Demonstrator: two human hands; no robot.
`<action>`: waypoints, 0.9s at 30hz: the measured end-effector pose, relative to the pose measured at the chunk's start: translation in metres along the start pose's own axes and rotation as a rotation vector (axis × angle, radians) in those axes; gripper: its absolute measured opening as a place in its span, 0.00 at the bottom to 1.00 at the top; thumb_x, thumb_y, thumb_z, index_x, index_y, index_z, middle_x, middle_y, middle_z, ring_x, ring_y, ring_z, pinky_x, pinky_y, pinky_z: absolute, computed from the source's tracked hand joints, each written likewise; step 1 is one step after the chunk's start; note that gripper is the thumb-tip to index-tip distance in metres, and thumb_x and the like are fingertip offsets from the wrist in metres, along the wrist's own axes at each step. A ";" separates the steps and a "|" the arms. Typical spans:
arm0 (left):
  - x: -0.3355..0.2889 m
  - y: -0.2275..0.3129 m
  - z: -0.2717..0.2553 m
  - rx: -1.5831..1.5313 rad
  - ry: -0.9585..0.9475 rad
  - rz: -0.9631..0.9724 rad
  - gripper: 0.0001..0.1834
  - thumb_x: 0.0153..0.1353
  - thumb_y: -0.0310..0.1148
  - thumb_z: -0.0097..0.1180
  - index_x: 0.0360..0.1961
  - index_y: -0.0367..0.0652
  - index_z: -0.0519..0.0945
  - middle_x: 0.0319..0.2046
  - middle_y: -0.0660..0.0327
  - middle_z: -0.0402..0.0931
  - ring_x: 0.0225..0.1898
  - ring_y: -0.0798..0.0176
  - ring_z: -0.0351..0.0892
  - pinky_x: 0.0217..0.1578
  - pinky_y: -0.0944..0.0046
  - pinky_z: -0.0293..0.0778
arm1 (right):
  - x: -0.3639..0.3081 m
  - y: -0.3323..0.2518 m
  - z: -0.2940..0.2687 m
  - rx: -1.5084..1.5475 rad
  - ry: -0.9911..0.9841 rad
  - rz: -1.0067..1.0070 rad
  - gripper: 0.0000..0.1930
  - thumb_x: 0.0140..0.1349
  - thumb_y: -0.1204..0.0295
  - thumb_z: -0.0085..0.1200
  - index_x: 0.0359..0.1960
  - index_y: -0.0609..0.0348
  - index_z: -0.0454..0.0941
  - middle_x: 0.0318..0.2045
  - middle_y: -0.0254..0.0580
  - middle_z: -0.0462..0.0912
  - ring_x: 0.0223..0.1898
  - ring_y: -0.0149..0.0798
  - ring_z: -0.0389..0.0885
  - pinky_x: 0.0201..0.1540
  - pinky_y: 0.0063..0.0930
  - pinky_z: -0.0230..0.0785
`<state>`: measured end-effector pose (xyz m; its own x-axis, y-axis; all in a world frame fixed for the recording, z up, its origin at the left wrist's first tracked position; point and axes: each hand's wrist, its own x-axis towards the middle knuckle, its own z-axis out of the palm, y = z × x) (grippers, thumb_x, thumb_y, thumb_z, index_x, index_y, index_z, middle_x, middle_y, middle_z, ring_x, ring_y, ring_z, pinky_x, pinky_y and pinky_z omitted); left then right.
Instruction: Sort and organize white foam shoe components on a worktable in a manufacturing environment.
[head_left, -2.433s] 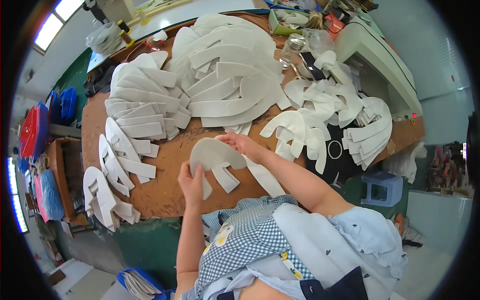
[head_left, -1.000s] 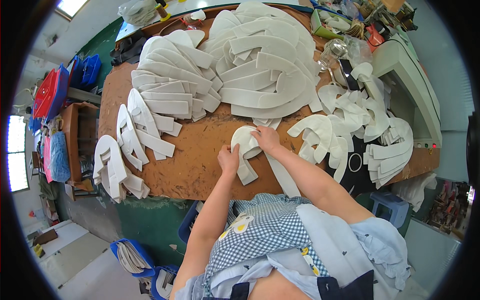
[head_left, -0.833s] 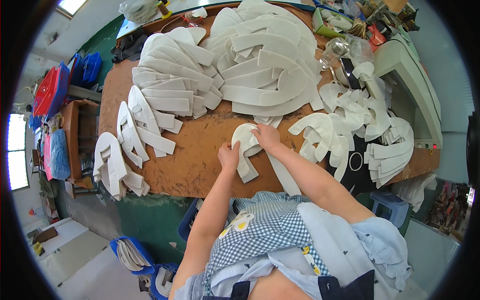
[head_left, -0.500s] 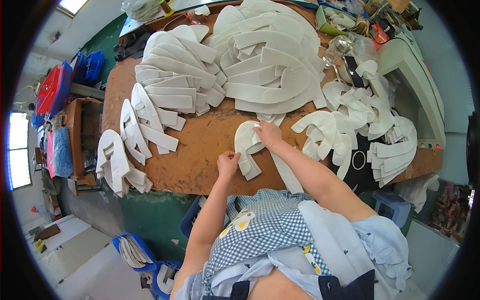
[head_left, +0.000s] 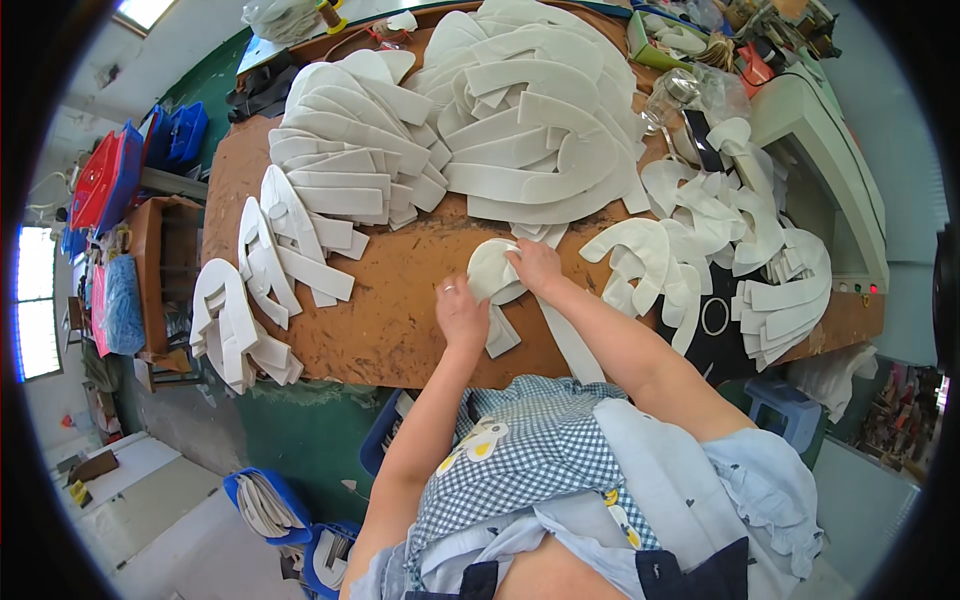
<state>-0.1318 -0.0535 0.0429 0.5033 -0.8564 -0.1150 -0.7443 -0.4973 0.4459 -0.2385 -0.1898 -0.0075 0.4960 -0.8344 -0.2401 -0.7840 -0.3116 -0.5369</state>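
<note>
A white, curved U-shaped padded piece lies on the brown table before me, one leg pointing toward me. My right hand pinches its upper right edge between thumb and fingers. On the opposite side, my left hand grips the left edge, fingers bent around it and partly hidden. From under my right forearm a long white strip reaches to the table's front edge. Close to the right, loose white curved pieces lie overlapping.
Behind my hands rise a large pile of white curved pieces and another fanned pile. Smaller stacks lie at left and right. A light-green machine stands on the right. Blue bins are on the floor.
My left hand has moved up along the left side of the curved piece and now covers more of it. My right hand stays at the upper right edge.
</note>
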 end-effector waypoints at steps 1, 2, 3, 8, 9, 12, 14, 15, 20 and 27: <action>0.004 0.004 0.006 -0.003 0.001 0.004 0.25 0.50 0.27 0.61 0.51 0.35 0.72 0.55 0.43 0.69 0.55 0.46 0.71 0.52 0.55 0.70 | 0.002 0.004 0.002 0.003 0.024 -0.029 0.16 0.57 0.58 0.56 0.35 0.61 0.78 0.29 0.55 0.82 0.35 0.57 0.80 0.39 0.47 0.72; 0.009 0.002 0.015 -0.192 -0.113 0.174 0.32 0.50 0.26 0.59 0.58 0.35 0.64 0.61 0.44 0.60 0.61 0.45 0.62 0.56 0.54 0.65 | 0.002 0.003 0.003 0.009 0.044 -0.064 0.16 0.57 0.59 0.56 0.34 0.61 0.79 0.29 0.54 0.82 0.34 0.57 0.80 0.39 0.47 0.72; 0.011 -0.001 0.023 -0.382 -0.228 0.346 0.39 0.51 0.24 0.58 0.64 0.35 0.57 0.67 0.44 0.50 0.67 0.44 0.53 0.61 0.53 0.61 | 0.001 0.005 0.002 0.008 0.045 -0.067 0.16 0.57 0.59 0.56 0.34 0.61 0.79 0.29 0.54 0.82 0.34 0.57 0.80 0.39 0.47 0.72; 0.010 -0.009 0.040 -0.160 -0.255 0.511 0.42 0.54 0.26 0.56 0.68 0.34 0.50 0.70 0.46 0.43 0.71 0.44 0.40 0.67 0.50 0.46 | -0.032 0.032 -0.016 0.243 0.035 0.090 0.17 0.53 0.59 0.58 0.35 0.61 0.79 0.27 0.49 0.82 0.30 0.49 0.81 0.37 0.41 0.72; 0.009 -0.009 0.040 -0.143 -0.277 0.504 0.43 0.54 0.29 0.57 0.68 0.33 0.49 0.70 0.46 0.40 0.72 0.45 0.37 0.69 0.49 0.42 | -0.043 0.038 -0.018 0.241 0.034 0.092 0.17 0.53 0.59 0.58 0.35 0.61 0.79 0.27 0.49 0.82 0.30 0.49 0.81 0.37 0.41 0.72; 0.007 -0.004 0.039 -0.067 -0.272 0.513 0.45 0.54 0.36 0.59 0.69 0.36 0.49 0.71 0.46 0.39 0.72 0.45 0.37 0.69 0.50 0.42 | -0.064 0.050 -0.019 0.329 0.054 0.160 0.14 0.53 0.65 0.62 0.36 0.62 0.77 0.25 0.42 0.81 0.27 0.38 0.81 0.31 0.35 0.75; 0.006 0.003 0.036 -0.024 -0.279 0.525 0.46 0.53 0.39 0.60 0.69 0.39 0.49 0.71 0.45 0.38 0.72 0.45 0.36 0.69 0.49 0.41 | -0.073 0.053 -0.018 0.615 0.041 0.335 0.12 0.53 0.74 0.62 0.37 0.62 0.75 0.22 0.36 0.78 0.26 0.30 0.79 0.25 0.29 0.78; 0.005 0.006 0.034 0.018 -0.280 0.532 0.48 0.53 0.43 0.62 0.70 0.42 0.50 0.71 0.45 0.37 0.72 0.45 0.35 0.69 0.49 0.40 | -0.075 0.055 -0.018 0.618 0.043 0.341 0.12 0.53 0.74 0.62 0.37 0.62 0.75 0.22 0.36 0.78 0.26 0.30 0.79 0.25 0.29 0.78; 0.004 0.009 0.033 0.094 -0.290 0.517 0.49 0.52 0.50 0.62 0.71 0.52 0.50 0.71 0.45 0.35 0.72 0.45 0.34 0.68 0.47 0.39 | -0.074 0.055 -0.017 0.598 0.082 0.306 0.14 0.50 0.73 0.63 0.38 0.60 0.73 0.22 0.39 0.80 0.25 0.38 0.81 0.28 0.32 0.75; 0.003 0.013 0.032 0.177 -0.305 0.540 0.47 0.53 0.53 0.61 0.70 0.61 0.52 0.71 0.43 0.33 0.72 0.44 0.32 0.68 0.43 0.38 | -0.071 0.061 -0.019 0.449 0.090 0.253 0.15 0.48 0.70 0.64 0.36 0.59 0.73 0.22 0.41 0.80 0.27 0.43 0.81 0.33 0.37 0.72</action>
<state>-0.1540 -0.0666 0.0201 -0.0901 -0.9805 -0.1744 -0.9321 0.0213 0.3616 -0.3285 -0.1582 -0.0079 0.2626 -0.9001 -0.3476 -0.6284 0.1138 -0.7695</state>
